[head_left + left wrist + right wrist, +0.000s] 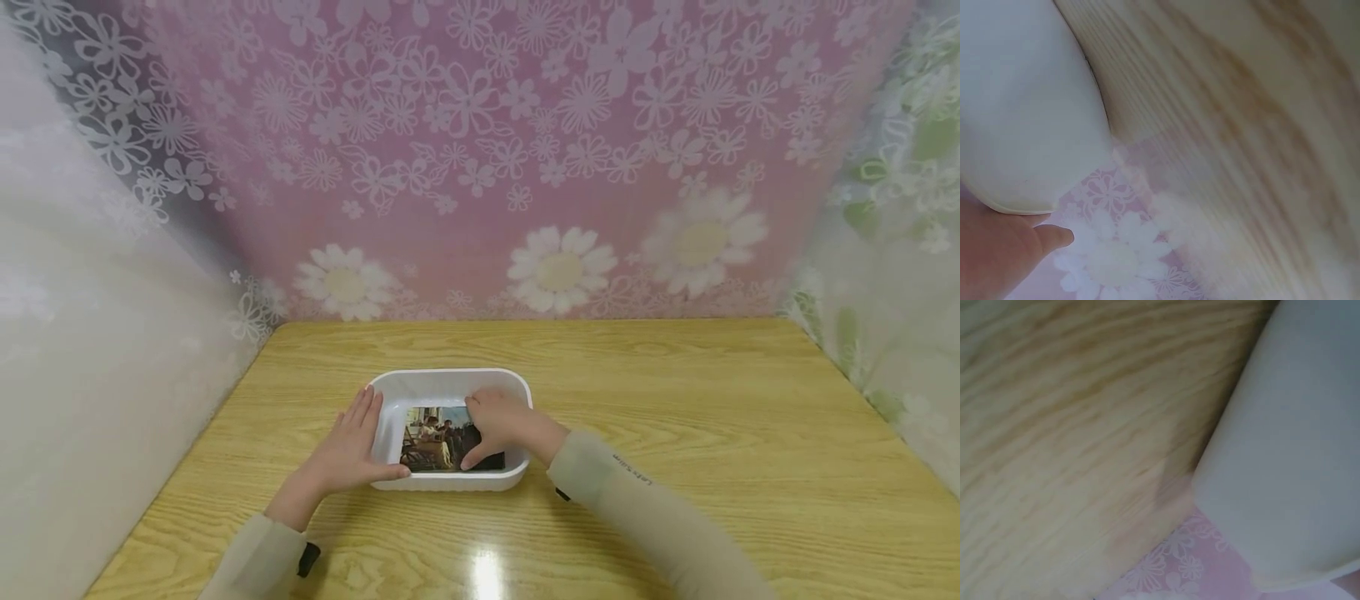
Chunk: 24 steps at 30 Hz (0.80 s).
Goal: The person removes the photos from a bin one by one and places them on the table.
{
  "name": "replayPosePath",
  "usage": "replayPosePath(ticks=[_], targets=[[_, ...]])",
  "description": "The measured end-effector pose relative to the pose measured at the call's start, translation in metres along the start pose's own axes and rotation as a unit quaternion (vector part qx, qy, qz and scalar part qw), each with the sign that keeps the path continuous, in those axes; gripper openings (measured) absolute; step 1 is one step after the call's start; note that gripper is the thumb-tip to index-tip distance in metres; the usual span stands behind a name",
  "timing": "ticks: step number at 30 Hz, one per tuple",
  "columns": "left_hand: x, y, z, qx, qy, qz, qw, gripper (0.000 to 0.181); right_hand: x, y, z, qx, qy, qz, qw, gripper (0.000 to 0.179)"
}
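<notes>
A white plastic basin (pixel 450 382) with rounded corners stands on the wooden table. Flat inside it lies a picture card (pixel 431 446) printed with a painted scene of seated figures. My right hand (pixel 497 423) reaches in over the basin's right wall and grips the card's right part, fingers at its far edge, thumb by its near edge; the palm hides that end. Along the left rim rests my left hand (pixel 348 446), its fingers straight and its thumb stretched along the near rim. In the right wrist view, the basin's outer wall (pixel 1291 444) fills the right side.
The wooden table (pixel 660 392) extends farther to the right of the basin than to the left. A pink flowered cloth (pixel 450 208) hangs behind the table's far edge, with pale flowered cloths at both sides.
</notes>
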<state>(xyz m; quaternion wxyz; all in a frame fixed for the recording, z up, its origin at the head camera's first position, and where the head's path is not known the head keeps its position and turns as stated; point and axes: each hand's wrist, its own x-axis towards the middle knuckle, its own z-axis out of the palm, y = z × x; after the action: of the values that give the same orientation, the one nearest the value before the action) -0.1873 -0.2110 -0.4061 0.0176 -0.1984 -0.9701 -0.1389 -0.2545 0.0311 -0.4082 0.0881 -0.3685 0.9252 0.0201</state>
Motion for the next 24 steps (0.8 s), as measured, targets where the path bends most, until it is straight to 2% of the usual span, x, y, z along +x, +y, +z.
replayPosePath(ticks=[4,12,15,19,24], targets=[[-0.0003,-0.0008,0.0009,0.005,0.003,0.008,0.9999,0.11,0.0002,-0.0029,0.0016,-0.017,-0.025,0.011,0.9995,0.104],[-0.0003,-0.0023,0.0023,0.002,0.002,0.013,0.9999,0.11,0.0004,-0.0057,0.0021,-0.031,-0.01,0.014,0.9994,0.101],[-0.0006,-0.0023,0.0029,0.0,0.002,0.015,0.9999,0.111,0.0005,-0.0054,0.004,-0.048,0.012,0.013,0.9987,0.104],[-0.0006,-0.0023,0.0027,-0.004,0.003,0.018,0.9998,0.112,0.0016,-0.0033,0.0072,-0.063,0.061,0.007,0.9961,0.102],[0.0008,-0.0037,0.0028,0.006,0.006,0.023,0.9997,0.112,0.0019,-0.0005,0.0015,-0.013,0.118,-0.002,0.9929,0.082]])
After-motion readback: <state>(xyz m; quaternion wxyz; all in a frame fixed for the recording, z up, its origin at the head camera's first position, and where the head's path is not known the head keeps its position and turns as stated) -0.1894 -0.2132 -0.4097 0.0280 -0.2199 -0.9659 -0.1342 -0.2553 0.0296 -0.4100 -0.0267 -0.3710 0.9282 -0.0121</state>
